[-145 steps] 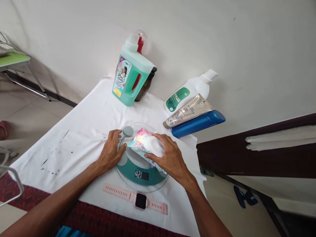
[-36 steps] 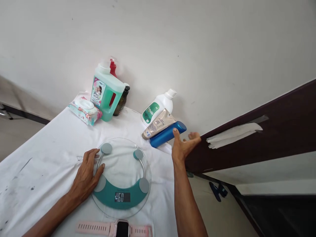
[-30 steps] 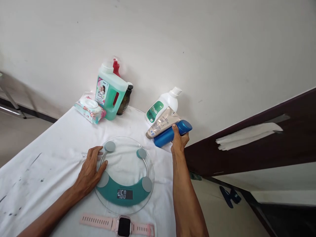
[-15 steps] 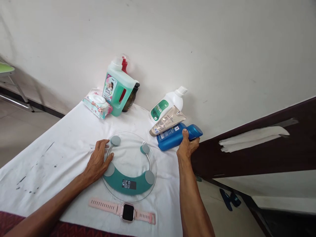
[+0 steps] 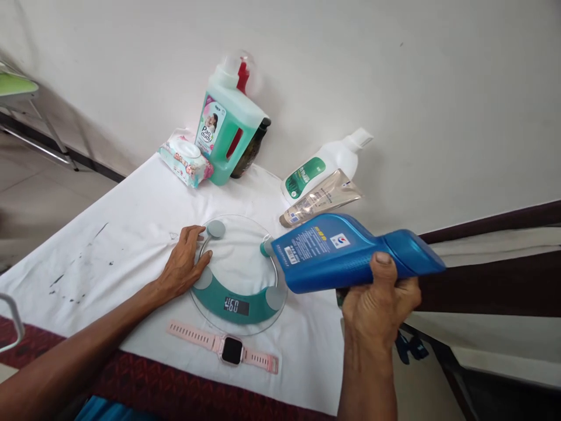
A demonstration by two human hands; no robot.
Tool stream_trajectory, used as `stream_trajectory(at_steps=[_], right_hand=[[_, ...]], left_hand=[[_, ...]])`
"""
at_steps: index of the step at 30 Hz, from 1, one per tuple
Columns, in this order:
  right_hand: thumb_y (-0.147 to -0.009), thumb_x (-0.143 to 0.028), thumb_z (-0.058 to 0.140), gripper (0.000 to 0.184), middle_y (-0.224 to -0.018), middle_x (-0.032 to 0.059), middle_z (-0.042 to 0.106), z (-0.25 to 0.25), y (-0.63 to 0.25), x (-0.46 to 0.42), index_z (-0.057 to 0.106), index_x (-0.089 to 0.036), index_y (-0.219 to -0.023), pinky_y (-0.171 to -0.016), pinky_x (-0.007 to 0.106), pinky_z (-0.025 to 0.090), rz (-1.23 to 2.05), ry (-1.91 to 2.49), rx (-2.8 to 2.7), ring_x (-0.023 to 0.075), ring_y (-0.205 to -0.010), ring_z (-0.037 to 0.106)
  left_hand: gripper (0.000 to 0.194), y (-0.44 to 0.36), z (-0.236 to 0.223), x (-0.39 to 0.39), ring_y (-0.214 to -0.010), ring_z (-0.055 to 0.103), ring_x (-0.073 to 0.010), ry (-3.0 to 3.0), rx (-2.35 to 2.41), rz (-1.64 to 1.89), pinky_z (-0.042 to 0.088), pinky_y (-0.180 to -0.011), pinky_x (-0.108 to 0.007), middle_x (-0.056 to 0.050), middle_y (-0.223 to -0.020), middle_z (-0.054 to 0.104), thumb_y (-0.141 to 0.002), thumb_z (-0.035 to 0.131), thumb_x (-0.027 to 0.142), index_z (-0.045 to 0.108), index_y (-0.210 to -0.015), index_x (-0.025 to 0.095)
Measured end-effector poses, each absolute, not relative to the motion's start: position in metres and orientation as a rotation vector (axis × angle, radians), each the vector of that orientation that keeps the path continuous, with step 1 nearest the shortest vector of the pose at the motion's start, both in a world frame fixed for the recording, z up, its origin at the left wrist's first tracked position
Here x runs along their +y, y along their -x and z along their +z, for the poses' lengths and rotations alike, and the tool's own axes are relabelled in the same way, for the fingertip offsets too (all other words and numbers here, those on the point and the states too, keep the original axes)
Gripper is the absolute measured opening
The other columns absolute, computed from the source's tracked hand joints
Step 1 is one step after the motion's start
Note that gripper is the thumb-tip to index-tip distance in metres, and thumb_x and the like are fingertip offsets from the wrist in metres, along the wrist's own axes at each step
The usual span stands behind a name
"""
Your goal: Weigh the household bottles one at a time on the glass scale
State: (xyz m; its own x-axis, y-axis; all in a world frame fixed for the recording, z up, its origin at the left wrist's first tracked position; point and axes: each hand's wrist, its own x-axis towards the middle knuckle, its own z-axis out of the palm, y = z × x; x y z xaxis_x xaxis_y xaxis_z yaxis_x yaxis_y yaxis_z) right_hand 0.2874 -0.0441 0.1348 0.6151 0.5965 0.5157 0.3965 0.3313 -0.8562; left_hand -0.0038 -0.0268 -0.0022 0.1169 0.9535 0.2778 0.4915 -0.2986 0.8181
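Note:
A blue shampoo-like bottle (image 5: 324, 257) with printing and a barcode is in my right hand (image 5: 379, 310). That hand's fingers wrap round its capped end, thumb on top, and the bottle lies nearly level above the table's right side. My left hand (image 5: 184, 263) rests at the left edge of a round glass scale (image 5: 236, 313), thumb apart from the fingers. The scale has a teal band and a lit display. Below it lies a pink-strapped smartwatch (image 5: 231, 350). Behind the blue bottle are a beige squeeze tube (image 5: 324, 200) and a tilted white bottle (image 5: 335, 161) with a green label.
At the back left stand a green jug of liquid (image 5: 236, 117), a pack of wipes (image 5: 186, 158) and a dark pump bottle (image 5: 252, 155). White cloth (image 5: 127, 234) covers the table, which meets the wall. A green-seated chair (image 5: 20, 85) is at far left.
My right hand has lifted the blue bottle off the table and brought it nearer to me, away from the tube. My left hand stays at the scale. The view has shifted slightly.

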Motion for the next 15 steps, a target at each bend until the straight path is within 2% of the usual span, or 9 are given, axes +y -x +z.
stream_trajectory(at_steps=[4,10,13,15], right_hand=[[-0.085,-0.049,0.071,0.048,-0.104,0.007,0.071,0.119,-0.243,-0.044,0.07,-0.018,-0.121,-0.104,0.056,0.053,0.292,1.297,-1.021,0.0294,-0.11,0.069],[-0.087,-0.048,0.073,0.054,-0.121,0.0091,0.067,0.106,-0.188,-0.049,0.063,-0.023,-0.134,-0.101,0.054,0.056,0.234,1.314,-1.046,0.0278,-0.108,0.07],[-0.087,-0.058,0.069,0.067,-0.13,0.0114,0.064,0.103,-0.184,-0.053,0.055,-0.024,-0.144,-0.101,0.057,0.055,0.221,1.372,-1.12,0.0317,-0.12,0.066],[-0.089,-0.07,0.057,0.073,-0.133,0.0128,0.061,0.099,-0.193,-0.055,0.052,-0.025,-0.146,-0.102,0.058,0.055,0.227,1.357,-1.15,0.0346,-0.128,0.062]], left_hand=[[0.045,0.005,-0.001,-0.026,-0.114,0.066,-0.0268,-1.859,1.394,1.084,0.056,-0.101,-0.056,-0.013,-0.135,0.051,-0.098,0.055,0.027,0.041,-0.141,0.022],[0.046,0.005,0.0,-0.026,-0.116,0.065,-0.0264,-1.854,1.376,1.06,0.055,-0.103,-0.057,-0.014,-0.136,0.049,-0.099,0.056,0.027,0.039,-0.142,0.021],[0.047,0.006,0.0,-0.026,-0.116,0.064,-0.0266,-1.859,1.369,1.048,0.055,-0.103,-0.058,-0.014,-0.138,0.048,-0.099,0.057,0.028,0.039,-0.142,0.022],[0.047,0.006,0.0,-0.025,-0.115,0.064,-0.0267,-1.863,1.368,1.048,0.055,-0.102,-0.058,-0.014,-0.138,0.049,-0.099,0.057,0.028,0.039,-0.142,0.022]])
